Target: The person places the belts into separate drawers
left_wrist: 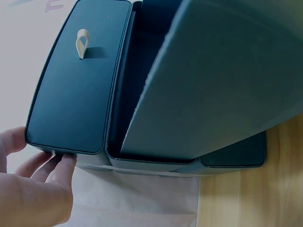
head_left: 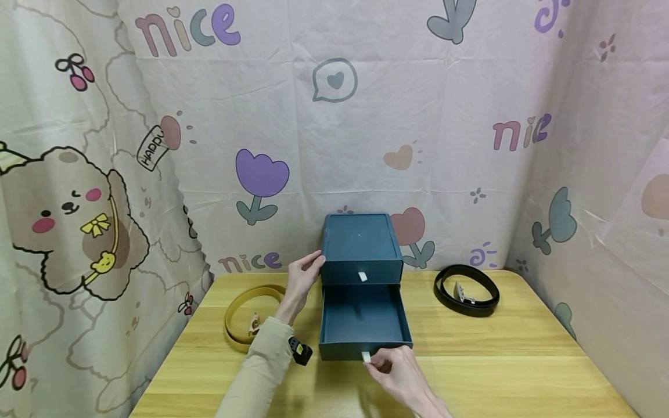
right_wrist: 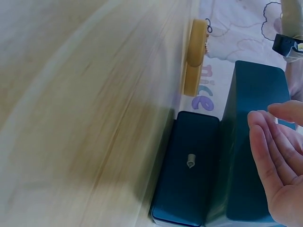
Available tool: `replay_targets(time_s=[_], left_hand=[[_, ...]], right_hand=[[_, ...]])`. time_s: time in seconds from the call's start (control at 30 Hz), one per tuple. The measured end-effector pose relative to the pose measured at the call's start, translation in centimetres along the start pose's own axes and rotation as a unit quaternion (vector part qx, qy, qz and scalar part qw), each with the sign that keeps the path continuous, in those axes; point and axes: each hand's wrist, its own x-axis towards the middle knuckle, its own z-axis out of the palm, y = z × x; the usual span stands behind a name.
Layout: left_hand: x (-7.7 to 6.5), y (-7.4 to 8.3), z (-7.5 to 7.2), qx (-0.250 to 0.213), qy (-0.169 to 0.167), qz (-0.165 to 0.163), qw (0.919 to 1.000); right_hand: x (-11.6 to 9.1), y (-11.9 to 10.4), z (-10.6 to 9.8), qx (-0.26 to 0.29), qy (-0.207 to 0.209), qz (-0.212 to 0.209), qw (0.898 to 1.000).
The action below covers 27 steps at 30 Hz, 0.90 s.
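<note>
A dark blue drawer box (head_left: 360, 235) stands at the back of the wooden table. Its middle drawer (head_left: 366, 319) is pulled out, with its inside floor showing. At the upper left front corner, my left hand (head_left: 302, 281) rests its thumb and fingertips against the box; the left wrist view has the fingers along its side. My right hand (head_left: 399, 371) pinches the pale pull tab (head_left: 366, 356) on the open drawer's front. Closed above is the top drawer (left_wrist: 78, 94) with its looped tab, and below is the closed bottom drawer (right_wrist: 187, 189).
To the left of the box lies a coiled tan belt (head_left: 232, 316) with a gold buckle, partly behind the left forearm. A coiled black belt (head_left: 470, 310) with a silver buckle lies on the right. A printed curtain (head_left: 340, 145) hangs behind the table (head_left: 496, 360) and along both sides.
</note>
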Motion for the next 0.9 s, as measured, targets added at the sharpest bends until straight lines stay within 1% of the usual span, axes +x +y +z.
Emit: replay_targets(time_s=[0.27,0.43,0.6,0.7,0.77,0.9], left_hand=[[0.0,0.0,0.0,-0.003,0.0,-0.001,1.0],[0.0,0.0,0.0,-0.001,0.002,-0.002,1.0],[0.0,0.1,0.1,-0.003,0.003,-0.002,1.0],[0.0,0.1,0.0,-0.004,0.003,-0.002,1.0],[0.0,0.1,0.0,-0.005,0.002,-0.003,1.0],[0.1,0.1,0.1,-0.002,0.004,-0.004,1.0]], right_hand=[[-0.1,0.1,-0.1,0.021,-0.012,0.022,0.999],[-0.2,0.0,-0.2,0.026,-0.012,0.034,0.999],[-0.4,0.1,-0.5,0.04,0.008,0.032,0.999],[-0.4,0.1,-0.8,0.047,0.027,0.02,0.998],[-0.4,0.2,-1.1,0.046,0.044,0.005,0.998],[-0.3,0.3,-2.0,0.043,0.09,-0.028,0.995]])
